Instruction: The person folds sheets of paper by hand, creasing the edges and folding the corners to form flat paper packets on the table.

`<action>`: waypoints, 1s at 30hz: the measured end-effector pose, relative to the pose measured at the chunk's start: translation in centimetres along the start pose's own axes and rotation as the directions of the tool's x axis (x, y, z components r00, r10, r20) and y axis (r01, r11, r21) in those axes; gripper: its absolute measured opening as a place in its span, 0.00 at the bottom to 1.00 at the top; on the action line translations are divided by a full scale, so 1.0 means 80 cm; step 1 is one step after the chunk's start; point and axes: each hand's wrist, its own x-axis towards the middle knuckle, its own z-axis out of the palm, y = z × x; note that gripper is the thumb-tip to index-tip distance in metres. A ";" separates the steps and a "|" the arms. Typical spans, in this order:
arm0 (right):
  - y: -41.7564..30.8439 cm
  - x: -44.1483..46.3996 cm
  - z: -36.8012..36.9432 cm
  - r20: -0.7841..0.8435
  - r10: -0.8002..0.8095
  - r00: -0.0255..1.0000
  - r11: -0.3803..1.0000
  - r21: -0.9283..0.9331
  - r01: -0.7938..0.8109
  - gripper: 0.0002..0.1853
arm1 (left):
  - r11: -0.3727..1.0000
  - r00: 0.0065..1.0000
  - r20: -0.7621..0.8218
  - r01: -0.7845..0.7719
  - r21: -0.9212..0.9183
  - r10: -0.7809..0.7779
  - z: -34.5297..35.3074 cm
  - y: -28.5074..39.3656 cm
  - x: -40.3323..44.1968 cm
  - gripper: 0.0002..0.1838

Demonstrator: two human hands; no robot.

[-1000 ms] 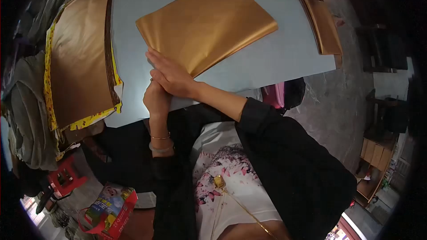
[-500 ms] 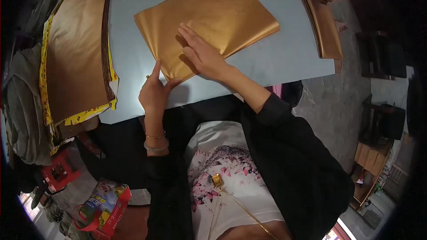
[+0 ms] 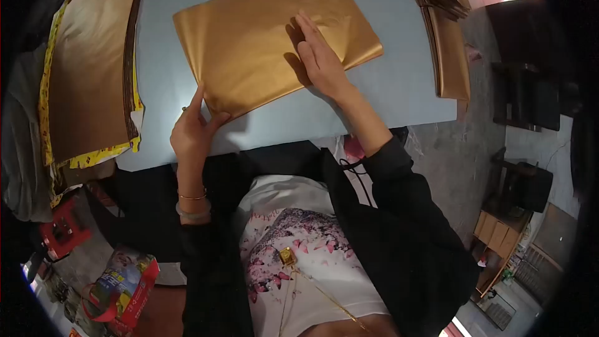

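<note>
A folded gold-coloured sheet (image 3: 249, 37) lies at a slant on the pale grey table top (image 3: 349, 109). My left hand (image 3: 194, 128) is at its lower left corner, thumb and fingers apart, with the fingertips touching the corner and the edge. Over the sheet's right half is my right hand (image 3: 321, 59), its fingers stretched out and pointing up and away. A dark shadow shows beside those fingers, and whether they touch the sheet cannot be made out.
A stack of large brown-gold sheets (image 3: 93, 68) on yellow wrapping lies at the left. Folded brown pieces (image 3: 448, 56) are piled at the table's right edge. On the floor are a red stool (image 3: 62, 231) and a red printed bag (image 3: 125, 287).
My hands were together at the sheet's lower left corner and have parted. My right hand has moved right across the sheet, while my left hand has stayed at the corner and opened.
</note>
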 end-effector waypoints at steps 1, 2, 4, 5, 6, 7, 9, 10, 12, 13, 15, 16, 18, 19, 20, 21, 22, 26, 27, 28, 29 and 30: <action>0.002 0.000 -0.006 -0.011 -0.001 1.000 1.000 -0.014 0.001 0.29 | 1.000 1.000 0.002 0.004 -0.009 -0.004 0.003 -0.005 0.000 0.42; 0.005 0.000 -0.010 -0.021 -0.002 1.000 1.000 -0.027 0.002 0.29 | 0.999 1.000 -0.018 -0.021 -0.036 0.020 0.005 -0.008 -0.001 0.43; 0.013 -0.003 -0.019 -0.031 0.001 1.000 1.000 -0.012 -0.001 0.28 | 0.997 0.999 -0.037 -0.038 -0.063 0.036 0.008 -0.009 -0.001 0.43; 0.018 -0.004 -0.023 -0.048 0.003 0.999 1.000 0.006 -0.003 0.27 | 0.995 0.996 -0.072 -0.061 -0.084 0.055 0.010 -0.010 -0.002 0.42; 0.017 -0.005 -0.029 -0.030 0.050 0.998 0.998 0.034 -0.049 0.27 | 0.991 0.991 -0.109 -0.084 -0.103 0.073 0.011 -0.010 -0.002 0.42; 0.019 -0.005 -0.033 -0.022 0.048 0.999 0.998 0.036 -0.047 0.27 | 0.992 0.992 -0.110 -0.077 -0.105 0.065 0.012 -0.011 -0.002 0.42; 0.023 -0.006 -0.043 -0.066 0.001 0.998 0.997 -0.078 -0.006 0.26 | 0.994 0.985 -0.142 -0.106 -0.032 0.100 0.013 -0.012 -0.002 0.42; 0.028 -0.007 -0.047 -0.054 0.016 0.998 1.000 -0.010 -0.017 0.27 | 0.995 0.985 -0.144 -0.098 -0.034 0.092 0.012 -0.010 -0.002 0.42; 0.033 -0.010 -0.056 -0.066 0.042 0.997 0.998 0.040 -0.040 0.27 | 0.997 0.996 -0.083 -0.048 -0.055 0.043 0.007 -0.005 -0.003 0.42; 0.035 -0.011 -0.061 -0.076 0.055 0.996 0.997 0.063 -0.051 0.27 | 0.998 0.996 -0.086 -0.037 -0.056 0.033 0.007 -0.004 -0.003 0.42; 0.037 -0.013 -0.069 -0.101 0.083 0.991 0.993 0.091 -0.074 0.28 | 0.999 0.995 -0.091 -0.031 -0.034 0.028 0.009 -0.004 -0.003 0.41; 0.039 -0.012 -0.073 -0.113 0.097 0.989 0.990 0.109 -0.085 0.28 | 0.999 0.996 -0.093 -0.016 -0.036 0.013 0.009 -0.004 -0.003 0.41; 0.039 -0.015 -0.081 -0.127 0.125 0.984 0.986 0.129 -0.108 0.29 | 1.000 0.998 -0.056 0.013 -0.017 -0.014 0.006 -0.004 -0.004 0.40; 0.040 -0.015 -0.084 -0.136 0.139 0.981 0.983 0.135 -0.121 0.29 | 0.999 0.998 -0.061 0.029 -0.015 -0.030 0.004 -0.003 -0.004 0.40; 0.039 -0.015 -0.088 -0.143 0.149 0.979 0.982 0.139 -0.129 0.29 | 1.000 0.999 -0.045 0.028 -0.011 -0.029 0.002 -0.001 -0.005 0.40; 0.040 -0.015 -0.091 -0.145 0.159 0.976 0.980 0.142 -0.139 0.29 | 1.000 0.999 -0.031 0.026 -0.008 -0.027 0.001 0.000 -0.006 0.40; 0.041 -0.015 -0.095 -0.150 0.170 0.974 0.979 0.139 -0.149 0.29 | 0.999 0.998 -0.039 0.041 -0.007 -0.041 0.001 0.000 -0.005 0.40; 0.043 -0.013 -0.103 -0.150 0.205 0.967 0.974 0.131 -0.186 0.30 | 0.997 0.999 -0.044 0.007 -0.083 -0.011 0.013 -0.008 -0.003 0.40; 0.042 -0.012 -0.103 -0.143 0.212 0.967 0.973 0.121 -0.196 0.31 | 0.996 0.996 -0.076 -0.043 -0.078 0.037 0.015 -0.012 -0.005 0.39; 0.042 -0.010 -0.102 -0.135 0.219 0.966 0.972 0.112 -0.205 0.31 | 0.993 0.995 -0.091 -0.059 -0.105 0.050 0.014 -0.012 -0.008 0.39; 0.040 -0.009 -0.103 -0.124 0.231 0.965 0.971 0.096 -0.220 0.31 | 0.988 0.987 -0.134 -0.106 -0.115 0.090 0.013 -0.013 -0.010 0.39; 0.039 -0.008 -0.102 -0.113 0.240 0.964 0.969 0.082 -0.232 0.31 | 0.981 0.975 -0.178 -0.155 -0.119 0.133 0.014 -0.015 -0.012 0.40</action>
